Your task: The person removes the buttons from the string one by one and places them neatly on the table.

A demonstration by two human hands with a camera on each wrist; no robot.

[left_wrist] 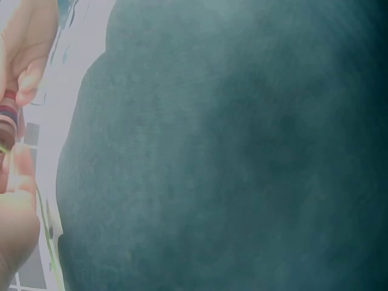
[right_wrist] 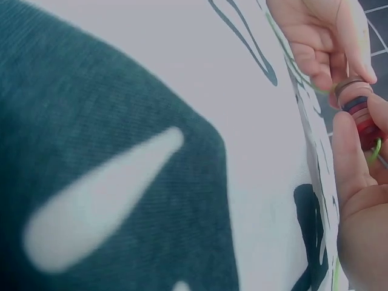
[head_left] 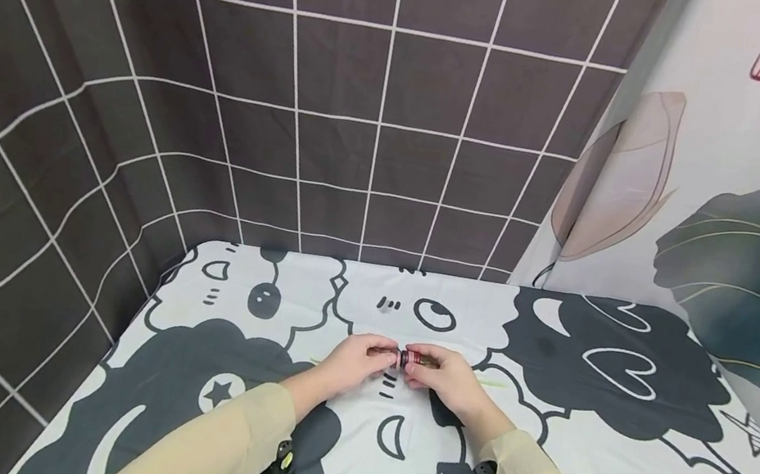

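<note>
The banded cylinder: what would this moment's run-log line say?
left hand: pinches brown end of small red, blue and brown banded cylinder | right hand: holds red end | thin green cord: at both ends

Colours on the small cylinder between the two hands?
Bands of red, dark blue and pinkish brown on the small cylinder; clearest in the right wrist view.

Looks like a small nook screened off with household-style fabrics; cannot tell whether inside a home or elsewhere. Closed in beyond the left hand (head_left: 357, 363) and right hand (head_left: 445, 378), and round to the left of both, by a dark curtain (head_left: 335, 68) with white grid lines, rippled in loose folds. Flanked to the right of the right hand by a pale leaf-printed curtain (head_left: 709, 157). Spread beneath both hands with a cartoon-patterned cloth (head_left: 179, 371).
</note>
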